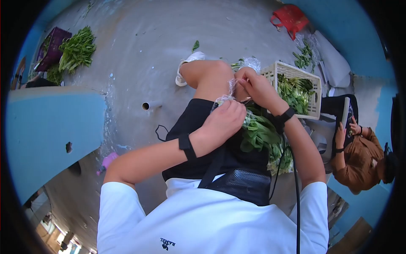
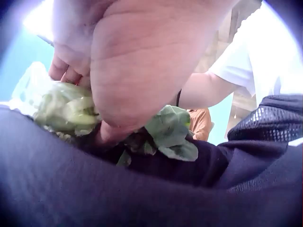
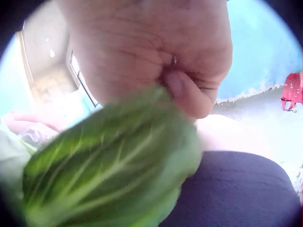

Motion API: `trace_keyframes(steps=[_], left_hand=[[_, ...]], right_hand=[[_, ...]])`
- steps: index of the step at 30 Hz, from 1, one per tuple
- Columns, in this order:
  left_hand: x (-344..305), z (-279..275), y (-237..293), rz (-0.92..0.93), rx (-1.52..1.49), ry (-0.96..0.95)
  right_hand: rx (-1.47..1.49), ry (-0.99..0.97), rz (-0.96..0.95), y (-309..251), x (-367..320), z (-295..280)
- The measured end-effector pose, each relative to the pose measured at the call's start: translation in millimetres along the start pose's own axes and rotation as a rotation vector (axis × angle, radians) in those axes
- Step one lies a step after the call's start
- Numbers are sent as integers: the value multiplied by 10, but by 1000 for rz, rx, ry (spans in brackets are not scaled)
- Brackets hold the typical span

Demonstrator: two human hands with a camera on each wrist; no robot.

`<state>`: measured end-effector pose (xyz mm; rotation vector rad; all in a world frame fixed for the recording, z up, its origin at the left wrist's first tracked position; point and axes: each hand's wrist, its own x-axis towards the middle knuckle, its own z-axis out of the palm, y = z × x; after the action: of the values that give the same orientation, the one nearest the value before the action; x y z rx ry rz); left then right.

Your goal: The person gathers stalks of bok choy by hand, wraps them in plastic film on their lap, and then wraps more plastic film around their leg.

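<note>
In the head view my left hand (image 1: 226, 118) grips a bunch of leafy greens (image 1: 258, 131) over my lap. Clear plastic wrap (image 1: 224, 100) covers its stem end, and the pale stems (image 2: 68, 109) show through beside my fingers in the left wrist view. My right hand (image 1: 263, 91) is curled just above and to the right, thumb against the fingers. A twisted strand of the plastic rises by its fingertips; the exact pinch is hidden. One broad green leaf (image 3: 118, 161) fills the space under this hand in the right wrist view.
A white crate (image 1: 298, 69) of greens stands at my right, near a wrapped bundle (image 1: 249, 64). More greens (image 1: 280, 157) lie beside my right thigh. A seated person (image 1: 359, 163) is farther right. Greens (image 1: 78, 48) and a purple crate (image 1: 54, 44) lie far left; a pipe stub (image 1: 152, 106) juts nearby.
</note>
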<state>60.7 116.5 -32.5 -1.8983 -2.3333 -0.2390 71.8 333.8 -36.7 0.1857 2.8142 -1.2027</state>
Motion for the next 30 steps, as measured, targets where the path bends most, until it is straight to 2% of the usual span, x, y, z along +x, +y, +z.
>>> trace_keyframes(steps=[6, 11, 13, 14, 16, 17, 19, 23, 25, 30], left_hand=[[33, 14, -147, -81, -300, -74], [78, 20, -309, -69, -508, -113], [78, 42, -326, -58, -560, 59], [84, 55, -352, -53, -564, 56], [119, 77, -409, -40, -599, -66], [146, 72, -404, -38, -600, -68], [196, 31, -410, -194, -714, -148], [216, -22, -454, -128, -676, -230], [183, 46, -446, -87, -621, 17], [195, 46, -460, -45, -539, -36]], right_hand=[[-9, 9, -24, 103, 49, 40], [149, -4, 29, 121, 66, -30], [165, -26, 44, 110, 72, -44], [180, -50, 56, 107, 73, -46], [154, -27, 33, 116, 80, -34], [127, -8, 3, 125, 83, -35], [134, -6, 5, 163, 89, -17], [161, -31, 17, 221, 106, -10], [158, -35, 6, 253, 130, -1], [191, -51, 2, 360, 176, 17]])
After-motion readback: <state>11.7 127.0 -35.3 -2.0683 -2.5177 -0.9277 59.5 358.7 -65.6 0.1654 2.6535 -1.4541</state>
